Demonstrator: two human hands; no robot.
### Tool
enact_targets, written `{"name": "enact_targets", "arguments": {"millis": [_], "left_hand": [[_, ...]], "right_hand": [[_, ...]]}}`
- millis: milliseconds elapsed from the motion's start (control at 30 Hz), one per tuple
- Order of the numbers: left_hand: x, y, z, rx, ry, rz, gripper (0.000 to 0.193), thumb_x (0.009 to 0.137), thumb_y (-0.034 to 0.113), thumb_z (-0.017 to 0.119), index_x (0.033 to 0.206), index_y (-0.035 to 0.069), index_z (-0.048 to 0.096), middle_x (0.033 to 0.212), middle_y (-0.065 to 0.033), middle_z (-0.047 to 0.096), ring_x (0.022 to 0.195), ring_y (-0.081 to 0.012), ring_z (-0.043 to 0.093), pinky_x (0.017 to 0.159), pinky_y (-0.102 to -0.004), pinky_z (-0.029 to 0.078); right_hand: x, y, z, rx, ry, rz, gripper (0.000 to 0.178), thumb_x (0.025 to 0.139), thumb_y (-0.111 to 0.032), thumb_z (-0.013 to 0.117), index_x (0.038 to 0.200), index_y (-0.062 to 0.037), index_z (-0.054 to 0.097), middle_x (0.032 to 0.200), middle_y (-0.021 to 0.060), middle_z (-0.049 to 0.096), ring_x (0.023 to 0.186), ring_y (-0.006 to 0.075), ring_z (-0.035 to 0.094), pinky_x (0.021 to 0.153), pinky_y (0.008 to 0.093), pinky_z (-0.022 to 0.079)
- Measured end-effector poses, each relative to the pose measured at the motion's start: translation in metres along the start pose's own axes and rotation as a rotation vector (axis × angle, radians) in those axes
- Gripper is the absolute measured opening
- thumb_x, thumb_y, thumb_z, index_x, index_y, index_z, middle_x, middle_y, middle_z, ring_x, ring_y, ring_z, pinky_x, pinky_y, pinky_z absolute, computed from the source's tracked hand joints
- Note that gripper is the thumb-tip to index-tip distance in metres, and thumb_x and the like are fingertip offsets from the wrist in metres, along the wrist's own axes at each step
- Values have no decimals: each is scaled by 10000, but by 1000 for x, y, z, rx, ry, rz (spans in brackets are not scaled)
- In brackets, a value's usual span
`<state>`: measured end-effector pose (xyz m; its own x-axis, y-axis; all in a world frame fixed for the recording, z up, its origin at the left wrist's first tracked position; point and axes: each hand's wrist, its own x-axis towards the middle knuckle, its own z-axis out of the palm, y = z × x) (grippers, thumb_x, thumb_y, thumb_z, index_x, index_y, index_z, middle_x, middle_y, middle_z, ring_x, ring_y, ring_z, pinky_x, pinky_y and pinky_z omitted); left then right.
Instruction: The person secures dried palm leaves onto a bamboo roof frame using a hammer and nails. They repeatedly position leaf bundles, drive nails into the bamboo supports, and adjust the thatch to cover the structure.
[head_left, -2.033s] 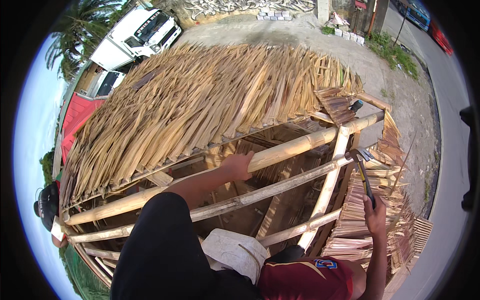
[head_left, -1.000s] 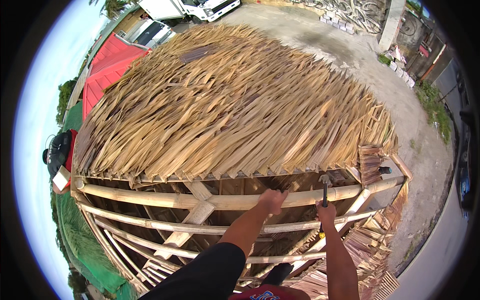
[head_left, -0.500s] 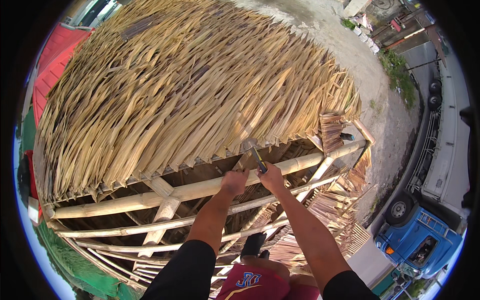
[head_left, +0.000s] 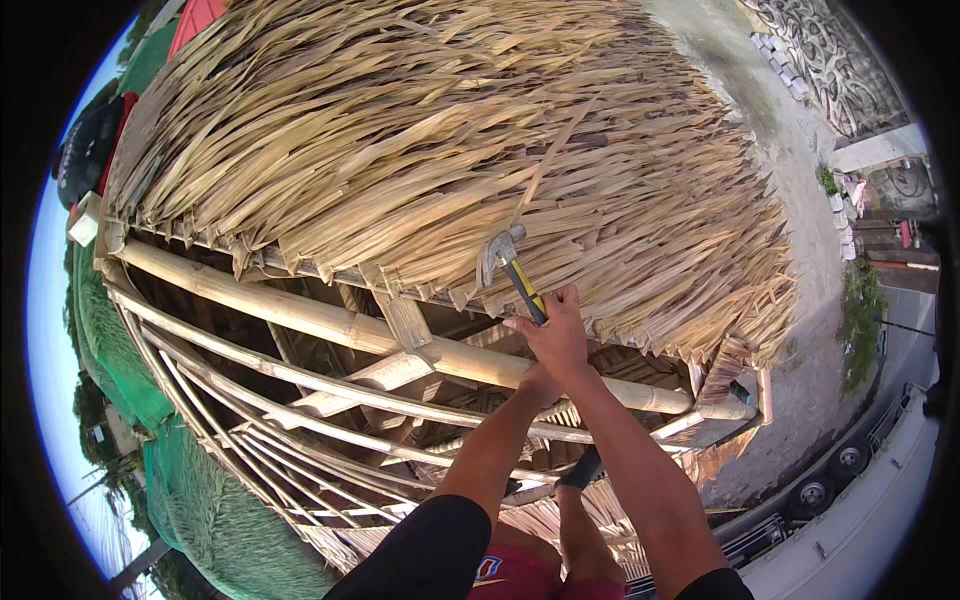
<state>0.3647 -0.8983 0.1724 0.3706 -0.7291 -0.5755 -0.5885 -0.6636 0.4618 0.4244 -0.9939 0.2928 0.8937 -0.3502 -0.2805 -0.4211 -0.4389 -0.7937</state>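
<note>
A claw hammer [head_left: 501,255] with a yellow-and-black handle is gripped in my right hand [head_left: 560,335]. Its metal head lies over the lower fringe of the dried-leaf thatch [head_left: 440,150], though I cannot tell if it touches. My left hand [head_left: 541,383] is at the thick bamboo pole [head_left: 250,300] that runs below the thatch edge. It sits behind my right wrist, so its fingers are hidden and I cannot see what they hold.
Thinner bamboo strips [head_left: 300,385] curve below the thick pole, with open gaps between them. A wooden brace [head_left: 403,318] crosses near the thatch edge. Green netting [head_left: 200,490] lies at lower left. Concrete ground [head_left: 790,400] and a parked truck [head_left: 850,530] are at right.
My view has swung, so the roof and truck sit differently in the picture. The hammer is now farther over the thatch. My left hand has gone from beside my right hand to behind the wrist.
</note>
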Motion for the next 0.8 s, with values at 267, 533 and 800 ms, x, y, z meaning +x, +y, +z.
{"name": "enact_targets", "arguments": {"millis": [267, 533, 800], "left_hand": [[34, -9, 92, 440, 338, 287, 391, 852, 215, 634, 1211, 59, 612, 1211, -121, 628, 1185, -293, 571, 1002, -432, 448], [38, -10, 107, 567, 622, 380, 358, 855, 228, 635, 1172, 63, 629, 1180, -96, 642, 1197, -278, 551, 1014, -435, 424], [-172, -21, -92, -66, 501, 13, 284, 803, 178, 665, 1055, 51, 629, 1107, -128, 634, 1115, -294, 567, 963, -404, 443]], "right_hand": [[49, -71, 67, -68, -131, -241, 399, 758, -336, 808, 923, 1, 671, 1503, 265, 328, 1383, 430, 318, 1108, 664, 213], [54, -49, 96, -51, -151, -195, 440, 682, -359, 864, 994, -89, 710, 1567, 236, 263, 1457, 401, 233, 1111, 655, 203], [62, -31, 94, 11, -172, -270, 459, 685, -280, 871, 1019, -19, 695, 1551, 277, 262, 1453, 436, 207, 1130, 470, 305]]}}
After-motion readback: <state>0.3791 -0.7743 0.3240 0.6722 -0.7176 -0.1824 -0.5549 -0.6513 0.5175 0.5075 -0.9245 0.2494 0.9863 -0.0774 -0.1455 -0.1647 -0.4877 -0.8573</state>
